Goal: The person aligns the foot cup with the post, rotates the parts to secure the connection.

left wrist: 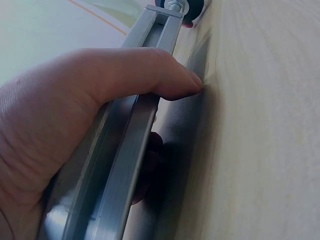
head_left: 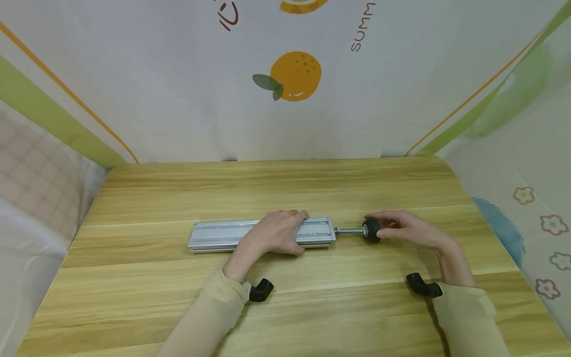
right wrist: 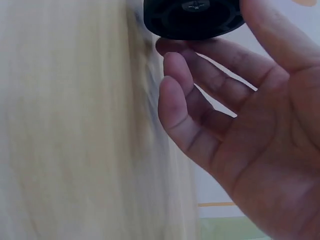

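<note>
Gripping bar, left hand; right hand pinches foot toward surface's right edge. Likely threading; next turn needs alignment.

Wooden table: yellow-brown grain, reaching to the far cloth.
White far cloth: upright behind the table.
Orange print: middle of that cloth, green leaves at its left.
Lettering: brown "SUMM", higher, to the right.
Left side: green band, then a pale checked pattern.
Right side: flower outlines, and a blue patch beside the table's right edge.
</note>
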### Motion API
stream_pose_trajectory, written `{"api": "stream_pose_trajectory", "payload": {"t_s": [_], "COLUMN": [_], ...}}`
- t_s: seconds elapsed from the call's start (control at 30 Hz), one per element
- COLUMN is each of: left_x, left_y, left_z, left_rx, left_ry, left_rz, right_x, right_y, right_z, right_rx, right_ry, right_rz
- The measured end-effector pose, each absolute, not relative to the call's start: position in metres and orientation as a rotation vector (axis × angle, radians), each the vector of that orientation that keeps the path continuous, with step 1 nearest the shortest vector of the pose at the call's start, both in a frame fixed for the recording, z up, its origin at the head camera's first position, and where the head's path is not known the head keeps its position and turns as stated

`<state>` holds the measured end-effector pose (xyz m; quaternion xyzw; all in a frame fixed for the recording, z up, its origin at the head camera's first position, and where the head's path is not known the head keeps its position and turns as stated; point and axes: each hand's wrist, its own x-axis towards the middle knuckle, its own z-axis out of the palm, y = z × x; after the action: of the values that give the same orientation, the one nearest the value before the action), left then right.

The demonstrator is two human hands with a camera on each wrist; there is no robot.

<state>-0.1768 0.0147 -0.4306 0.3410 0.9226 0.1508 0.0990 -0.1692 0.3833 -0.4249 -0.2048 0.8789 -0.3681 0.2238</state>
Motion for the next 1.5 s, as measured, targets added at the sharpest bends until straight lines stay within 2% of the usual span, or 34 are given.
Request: {"api": "stream_pose_trajectory", "payload": {"t_s": [0.3,0.83,1.5], "left_x": [-0.176,-0.177,-0.179], "left_y": [0.015,0.015,0.014], "left_z": [-0.433,-0.433,-0.434], "left_rx": [1.002,1.007,1.0], "left_ry": [2.72,2.716,2.721], "left_rz": [0.453,0.465,0.455], "right_x": [-0.168,-0.168,-0.168], "right_y": [0.377,0.38,0.373], "right_z": [-0.426,-0.422,-0.423], "right_rx": [-0.557,-0.577,-0.574], "right_ry": [2.32,2.449,2.403], "right_rz": [-1.266,-1.052,-1.163]}}
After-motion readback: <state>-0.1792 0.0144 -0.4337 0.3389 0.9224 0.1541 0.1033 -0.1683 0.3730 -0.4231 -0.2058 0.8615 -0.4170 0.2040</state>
